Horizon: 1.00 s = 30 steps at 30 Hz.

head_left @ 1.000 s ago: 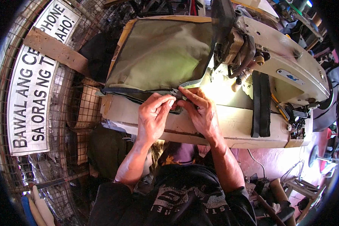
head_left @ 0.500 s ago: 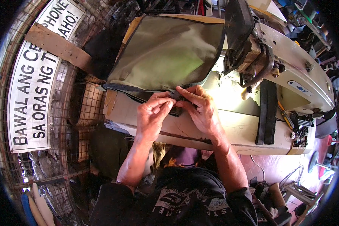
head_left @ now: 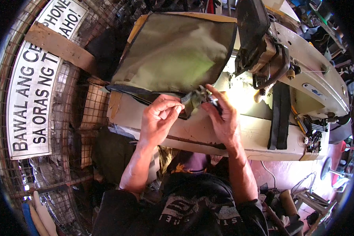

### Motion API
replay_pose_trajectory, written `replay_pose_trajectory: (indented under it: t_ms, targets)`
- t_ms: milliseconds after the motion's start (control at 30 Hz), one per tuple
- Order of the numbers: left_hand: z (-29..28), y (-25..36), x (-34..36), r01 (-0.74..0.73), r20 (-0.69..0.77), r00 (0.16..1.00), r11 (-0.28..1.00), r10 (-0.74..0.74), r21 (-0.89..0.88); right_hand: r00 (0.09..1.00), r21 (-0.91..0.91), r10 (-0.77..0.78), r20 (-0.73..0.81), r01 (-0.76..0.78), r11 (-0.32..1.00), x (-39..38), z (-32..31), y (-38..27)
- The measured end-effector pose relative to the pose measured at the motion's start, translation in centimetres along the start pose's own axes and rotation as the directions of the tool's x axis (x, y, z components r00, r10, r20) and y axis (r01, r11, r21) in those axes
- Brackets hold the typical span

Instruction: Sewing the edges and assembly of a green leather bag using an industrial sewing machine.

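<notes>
An olive fabric piece [head_left: 173,55] with dark bound edges lies spread on the sewing machine table. My left hand [head_left: 159,118] is at its near edge, thumb and forefinger pinched together at a narrow dark edge of the cloth. To the right of it, my right hand [head_left: 224,120] curls round a small dark object with a shiny bit, too blurred to name. A folded olive corner [head_left: 192,103] of the cloth stands up between the two hands. The dark head of the sewing machine [head_left: 259,63] rises just to the right of the cloth.
A bright lamp glow falls by the needle area. Black straps [head_left: 278,118] lie across the table at right, beside an orange-handled tool [head_left: 299,120]. A wire mesh wall [head_left: 76,137] with a white sign [head_left: 35,106] stands at left.
My right hand has moved right, away from my left fingertips, and a small dark object now shows in it. The cloth's near corner has lifted into view. My left hand stays pinched.
</notes>
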State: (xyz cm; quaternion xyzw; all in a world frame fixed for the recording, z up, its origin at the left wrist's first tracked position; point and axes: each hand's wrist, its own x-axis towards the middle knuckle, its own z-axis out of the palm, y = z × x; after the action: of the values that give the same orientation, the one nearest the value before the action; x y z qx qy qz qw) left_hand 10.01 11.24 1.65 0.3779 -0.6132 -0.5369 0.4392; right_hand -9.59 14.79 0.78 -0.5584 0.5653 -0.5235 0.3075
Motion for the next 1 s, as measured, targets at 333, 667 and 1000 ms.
replay_pose_trajectory:
  t_ms: [333,667,1000]
  targets:
    - [0.5,1.1,-0.5,-0.038,0.072,0.997,0.998,0.041,-0.048,0.992,-0.302,-0.108,-0.064,0.084,0.949,-6.4,-1.8,-1.4]
    - [1.5,2.1,-2.0,-0.104,0.072,0.992,0.995,0.103,0.010,0.930,-0.526,-0.358,-0.089,0.261,0.809,-6.6,0.3,-2.4]
    - [1.7,2.7,-2.9,-0.068,0.162,0.986,0.990,0.046,0.128,0.899,-0.533,-0.424,-0.110,0.307,0.788,-4.7,0.6,-2.3]
